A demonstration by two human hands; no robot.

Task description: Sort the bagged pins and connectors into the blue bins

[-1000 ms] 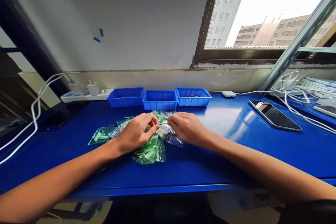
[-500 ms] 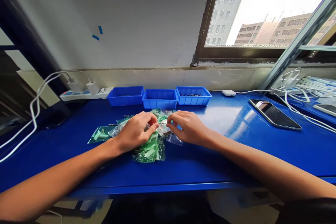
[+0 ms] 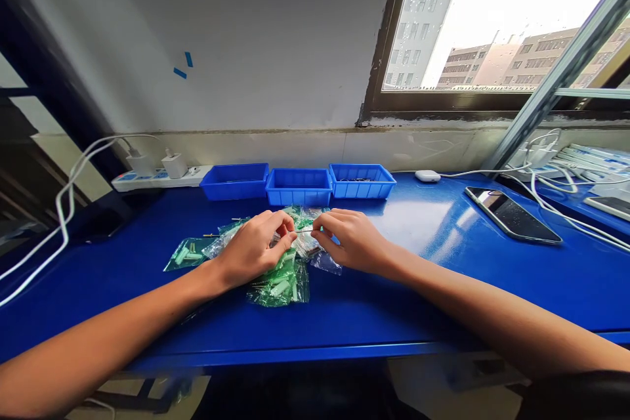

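Note:
Between my two hands runs a thin dark rod (image 3: 304,231), held level above a pile of small plastic bags. My left hand (image 3: 259,241) pinches its left end between thumb and fingers. The other end is in the pinched fingertips of my right hand (image 3: 348,240). Too little of the rod shows to tell its exact kind. Below my left hand lies a green-tinted bag (image 3: 280,285) with pale pieces inside. Another such bag (image 3: 187,253) rests to the left of the pile, and a clear bag (image 3: 326,263) pokes out under my right hand.
Behind the pile stand three blue bins: a left bin (image 3: 235,190), a middle bin (image 3: 299,197) and a right bin (image 3: 363,190) with small dark parts. A power strip (image 3: 189,177), an earphone case (image 3: 427,176), a phone (image 3: 512,215) and white cables (image 3: 551,203) share the blue table (image 3: 394,315).
Both hands keep the same pinch on the rod, almost unmoved. The whole view has shifted very slightly.

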